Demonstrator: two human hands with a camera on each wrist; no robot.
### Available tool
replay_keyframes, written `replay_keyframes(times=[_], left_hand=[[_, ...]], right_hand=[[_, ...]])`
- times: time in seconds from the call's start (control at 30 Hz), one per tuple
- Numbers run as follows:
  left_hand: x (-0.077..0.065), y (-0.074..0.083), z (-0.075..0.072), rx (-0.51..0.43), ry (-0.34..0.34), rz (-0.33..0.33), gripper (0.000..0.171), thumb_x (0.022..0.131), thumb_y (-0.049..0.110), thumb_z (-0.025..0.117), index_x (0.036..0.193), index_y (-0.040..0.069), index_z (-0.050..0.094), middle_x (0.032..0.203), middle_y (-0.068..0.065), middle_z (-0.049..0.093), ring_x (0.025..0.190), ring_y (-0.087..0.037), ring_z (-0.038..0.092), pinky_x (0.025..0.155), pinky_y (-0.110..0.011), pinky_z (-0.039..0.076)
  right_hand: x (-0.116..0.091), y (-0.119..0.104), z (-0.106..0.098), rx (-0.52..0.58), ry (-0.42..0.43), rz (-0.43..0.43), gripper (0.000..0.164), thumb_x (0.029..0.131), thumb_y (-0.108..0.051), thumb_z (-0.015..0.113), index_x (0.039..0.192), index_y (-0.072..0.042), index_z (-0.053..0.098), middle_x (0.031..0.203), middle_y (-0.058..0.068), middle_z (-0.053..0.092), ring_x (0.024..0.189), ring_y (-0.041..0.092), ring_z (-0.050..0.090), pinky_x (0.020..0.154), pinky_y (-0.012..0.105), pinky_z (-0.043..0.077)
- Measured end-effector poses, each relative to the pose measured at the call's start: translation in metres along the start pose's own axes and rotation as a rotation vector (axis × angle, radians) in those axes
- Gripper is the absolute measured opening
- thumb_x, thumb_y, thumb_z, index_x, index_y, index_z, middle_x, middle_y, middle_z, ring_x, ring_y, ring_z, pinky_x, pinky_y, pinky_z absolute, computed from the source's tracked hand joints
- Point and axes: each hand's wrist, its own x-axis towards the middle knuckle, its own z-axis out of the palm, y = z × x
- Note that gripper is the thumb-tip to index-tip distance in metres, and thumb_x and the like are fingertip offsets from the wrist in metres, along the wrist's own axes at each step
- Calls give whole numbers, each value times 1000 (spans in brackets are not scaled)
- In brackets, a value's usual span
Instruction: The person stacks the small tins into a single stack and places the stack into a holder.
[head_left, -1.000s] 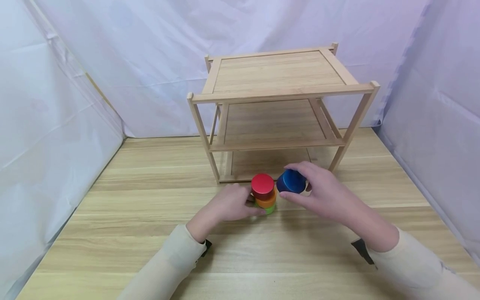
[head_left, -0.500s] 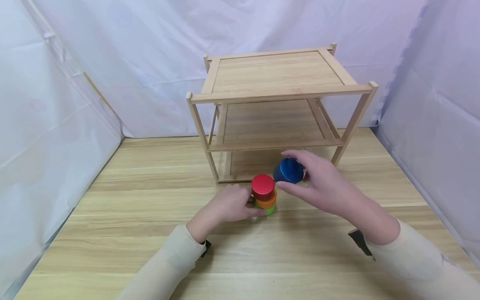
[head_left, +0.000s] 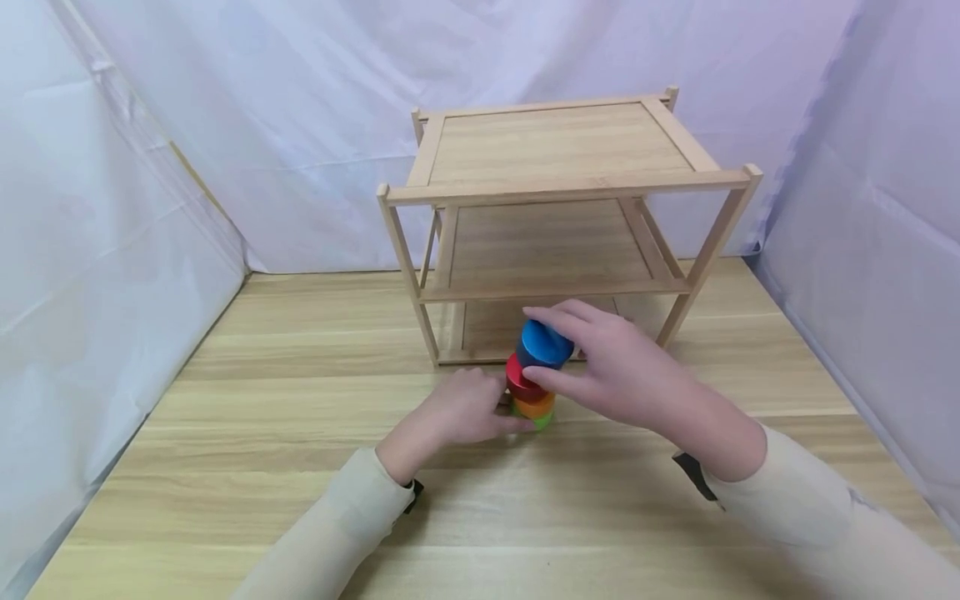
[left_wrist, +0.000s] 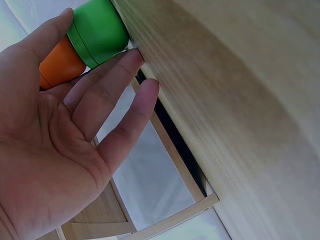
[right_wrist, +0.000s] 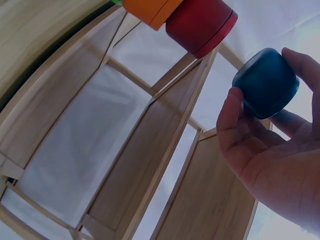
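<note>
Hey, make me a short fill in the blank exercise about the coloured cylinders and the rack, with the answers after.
The cylinder that the right hand pinches is ____.
The red cylinder sits directly on the ____ one.
The stack's lowest cylinder is ____.
The wooden rack has ____ shelves.

Missing words: blue, orange, green, three.

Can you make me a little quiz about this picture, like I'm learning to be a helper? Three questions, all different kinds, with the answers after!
1. Which hand holds the blue tin?
2. Fill in: from the bottom, the stack goes green tin, orange tin, ___.
3. How many levels has the rack? A two, B three, C four.

Key:
1. The right hand.
2. Red tin.
3. B.
</note>
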Motion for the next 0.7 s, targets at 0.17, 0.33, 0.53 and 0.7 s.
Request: replay_keyframes(times=[0.17,0.33,0.53,0.7], left_hand=[[0,0,-2,5,2,-10,48,96,56,75,124,17,71,93,6,77,68,-9,60,64,-22,50],[1,1,-2,5,-9,-13,45,97,57,73,119,18,71,81,8,69,64,-9,57,58,-23,45],[1,1,-2,8,-15,-6,42,97,57,73,115,20,70,72,9,62,61,-8,53,54,-24,39],[0,1,-2,13,-9,-2,43,96,58,73,116,20,69,77,9,68,62,-8,57,56,-24,44]], right_hand=[[3,-4,3,-53,-2,-32,68,92,-35,85,153,-17,59,136,4,68,88,11,69,76,29,61],[3,-5,6,-46,-20,-22,69,92,-35,85,153,-15,59,134,4,68,66,1,57,66,22,54],[3,-3,10,-50,-33,-20,69,93,-36,85,152,-14,58,129,3,69,76,4,61,72,25,56],[4,-3,13,-48,-56,-8,66,94,-36,83,152,-14,58,126,3,70,88,10,67,80,33,61]])
